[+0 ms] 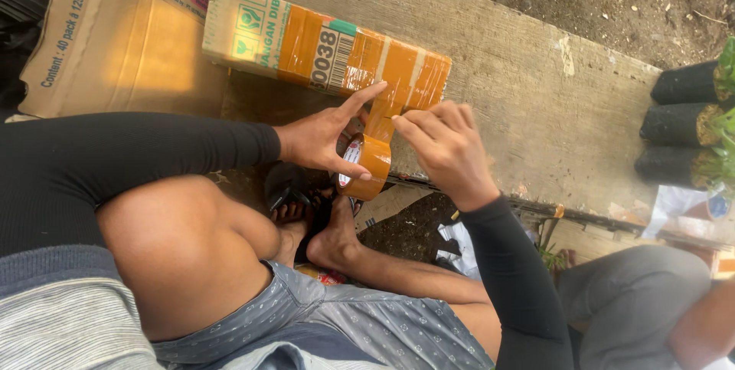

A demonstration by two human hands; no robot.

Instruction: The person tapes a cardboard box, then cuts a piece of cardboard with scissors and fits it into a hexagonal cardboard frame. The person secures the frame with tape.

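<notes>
Left hand (pixel 321 140) grips the brown tape roll (pixel 366 167) while right hand (pixel 448 148) pinches its strip taut against the taped carton (pixel 321 52) on the plank worktop (pixel 536 86).

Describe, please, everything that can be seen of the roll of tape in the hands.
The roll of tape is a ring of glossy orange-brown plastic tape on a white core with red and dark print. It stands on edge, tilted, above the front edge of the wooden board. The left hand holds it, thumb under its outer face and forefinger stretched out above. A strip runs up from it to the taped cardboard box, where the right hand pinches the strip with its fingertips.
</notes>
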